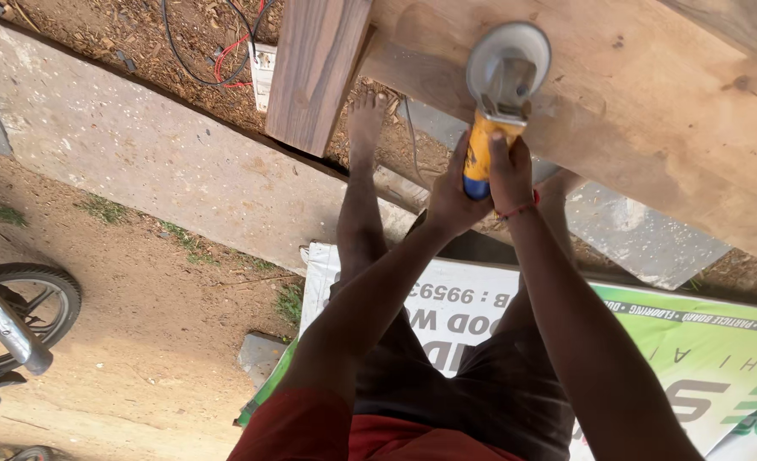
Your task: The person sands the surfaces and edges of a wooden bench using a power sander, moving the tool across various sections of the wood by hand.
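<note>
Both my hands grip a yellow angle grinder (pixel 489 128). My left hand (pixel 452 195) wraps the yellow body from the left side. My right hand (pixel 510 171) holds it from the right, with a red thread at the wrist. The grinder's round grey disc guard (pixel 508 47) rests against a broad pale wooden plank (pixel 652 119) that runs across the top right. A darker narrow board (pixel 317 68) leans beside it. My bare foot (pixel 366 119) stands on wood shavings under the plank.
A printed white and green banner (pixel 694 358) lies on the ground under me. A concrete strip (pixel 139 145) crosses the dirt ground. A motorcycle wheel (pixel 24 312) stands at the left edge. Black and red cables (pixel 216 60) lie on the shavings at the top.
</note>
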